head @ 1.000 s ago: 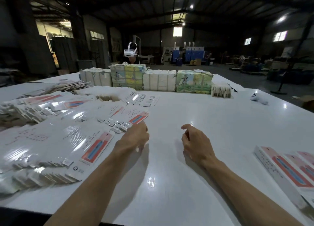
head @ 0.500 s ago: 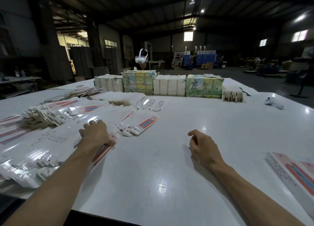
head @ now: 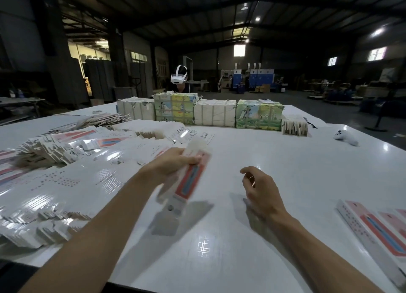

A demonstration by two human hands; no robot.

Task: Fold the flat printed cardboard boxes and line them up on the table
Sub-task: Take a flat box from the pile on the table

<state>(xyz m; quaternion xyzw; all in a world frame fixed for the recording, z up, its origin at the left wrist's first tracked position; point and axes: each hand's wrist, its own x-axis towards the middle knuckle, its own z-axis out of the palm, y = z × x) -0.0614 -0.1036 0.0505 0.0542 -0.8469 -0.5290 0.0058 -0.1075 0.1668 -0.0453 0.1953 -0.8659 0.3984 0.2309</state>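
Head view has the left hand (head: 173, 163) clamped round the far end of one flat box (head: 190, 180), fingers curled over its top, lifting it clear of the tabletop (head: 290, 158) so that a shadow falls below it. The box is blurred. Its long axis runs from the fingers back toward the person's near edge, leaning a little left, with the loose end hanging lowest. The right hand (head: 261, 190) lies just to the box's right, near the tabletop, fingers loosely curled and holding nothing. It is the nearer hand to that free lower end, so I judge it will take hold there to open the box. The pile of flat boxes (head: 66, 182) covers the left side of the tabletop, too many to count. At the right edge lie folded boxes (head: 373, 226) side by side; three show, cut off by the frame. Along the far edge stand four bundles (head: 215, 114) and one smaller stack (head: 294, 125), with one controller (head: 346, 137) toward the far right corner.
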